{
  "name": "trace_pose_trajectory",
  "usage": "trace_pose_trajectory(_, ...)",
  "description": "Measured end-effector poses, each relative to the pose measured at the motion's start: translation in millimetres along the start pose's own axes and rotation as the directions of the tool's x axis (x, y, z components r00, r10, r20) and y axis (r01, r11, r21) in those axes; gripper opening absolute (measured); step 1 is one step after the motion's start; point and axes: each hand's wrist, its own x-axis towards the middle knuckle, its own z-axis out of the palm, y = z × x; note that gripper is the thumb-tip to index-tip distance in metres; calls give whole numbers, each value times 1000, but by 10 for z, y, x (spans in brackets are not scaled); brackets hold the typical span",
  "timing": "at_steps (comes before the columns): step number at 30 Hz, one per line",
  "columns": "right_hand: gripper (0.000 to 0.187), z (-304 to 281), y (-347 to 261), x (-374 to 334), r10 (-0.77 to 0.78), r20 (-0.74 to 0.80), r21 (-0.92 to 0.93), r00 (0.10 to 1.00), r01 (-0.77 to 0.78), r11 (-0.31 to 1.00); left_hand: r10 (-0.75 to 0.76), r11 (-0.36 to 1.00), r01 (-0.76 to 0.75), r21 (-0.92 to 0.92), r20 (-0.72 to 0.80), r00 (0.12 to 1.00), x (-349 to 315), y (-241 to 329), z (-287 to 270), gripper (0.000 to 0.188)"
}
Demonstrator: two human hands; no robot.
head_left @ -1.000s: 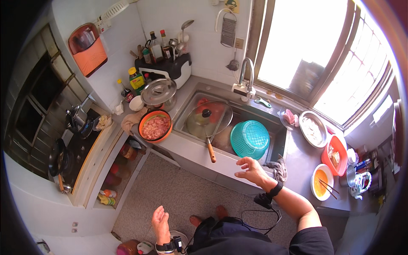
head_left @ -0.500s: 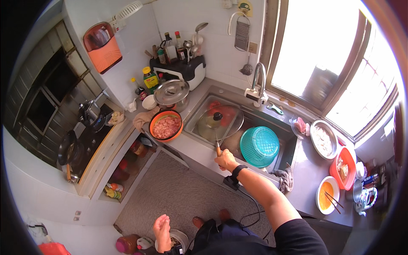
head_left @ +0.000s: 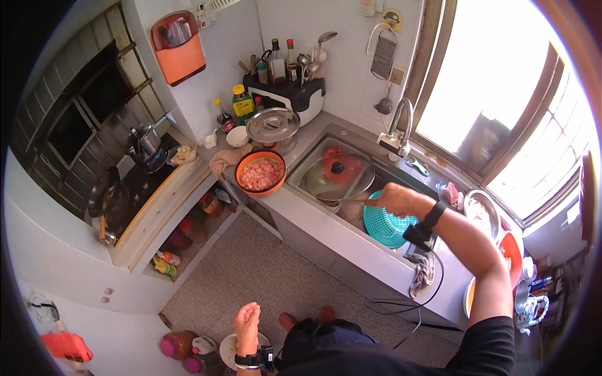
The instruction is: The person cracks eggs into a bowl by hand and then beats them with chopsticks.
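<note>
My right hand (head_left: 401,200) is closed over the sink, above the upturned turquoise colander (head_left: 384,227). It holds a slim wooden-handled knife (head_left: 352,200), mostly covered by my fingers, its blade pointing left past the glass lid (head_left: 338,178). That lid has a black knob and lies over the left basin, with something red showing through it. Low in the view, my left hand (head_left: 248,321) is raised with fingers extended and nothing in it, above a pale bucket (head_left: 229,352) on the floor.
On the counter left of the sink stand an orange bowl of chopped meat (head_left: 261,175) and a lidded steel pot (head_left: 273,125). A curved faucet (head_left: 401,128) rises behind the sink. A cloth (head_left: 422,274) hangs over its front edge. A black cable (head_left: 433,294) dangles from my right wrist.
My right hand has moved right with the knife, from the sink's front edge to above the colander. The view has shifted, and my left hand remains raised low in it.
</note>
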Motion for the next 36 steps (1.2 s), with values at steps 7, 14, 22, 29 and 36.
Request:
trace_pose_trajectory(7, 36, -787, 178, -198, 40, 110, 193, 993, -61, 979, 62, 998, -62, -9, 64, 996, 85, -79, 157, 22)
trace_pose_trajectory(14, 25, -854, 304, -608, -392, 192, 160, 900, 365, 917, 103, 994, -102, 41, -44, 994, -18, -262, -77, 21)
trace_pose_trajectory(22, 27, 19, -745, -559, -431, 355, 665, 829, 100, 740, 187, 975, -202, -89, -158, 970, 47, -398, -510, 24)
trace_pose_trajectory(29, 21, 718, -2625, -22, -584, 310, 717, 751, 219, 662, 274, 945, -319, -78, -346, 897, 6, -54, -1242, 24)
trace_pose_trajectory(36, 21, 1259, -4767, 579, -709, 126, 473, 694, 587, 658, 310, 883, -459, -93, -619, 722, -67, 46, -2391, 21)
